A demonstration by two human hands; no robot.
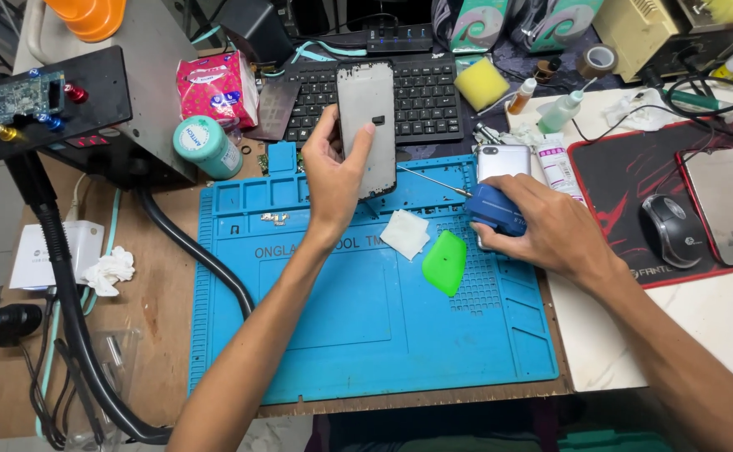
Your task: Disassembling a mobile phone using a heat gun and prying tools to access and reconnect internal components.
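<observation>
Seen from above, centre of the frame: left hand (333,172) raised over a blue silicone repair mat (366,318), fingers and thumb closed around the edges of a grey rectangular phone screen panel (367,125), held upright with its bare inner side toward the camera. Panel already separate from the phone body, so apparently detached.

Right of centre: right hand (542,226) wrapped around the blue handle of a thin-shafted precision screwdriver (490,208), metal tip pointing left toward the panel's lower edge, short of it as far as can be told. Just behind the handle, partly hidden, a silver phone body (503,159), lying flat at the mat's upper right corner.

On the mat between the hands: a small white square cloth (405,233) and a bright green plastic pry pick (446,262), both lying loose. Upper left part of the mat: a small cluster of tiny metal screws (274,218), suggesting fasteners already removed.

Top of the frame: a black keyboard (417,96) behind the panel. Far right: a black computer mouse (672,230) on a red and black pad.

Judged midway: opening done, work on the separated parts still under way, nothing reassembled.
</observation>
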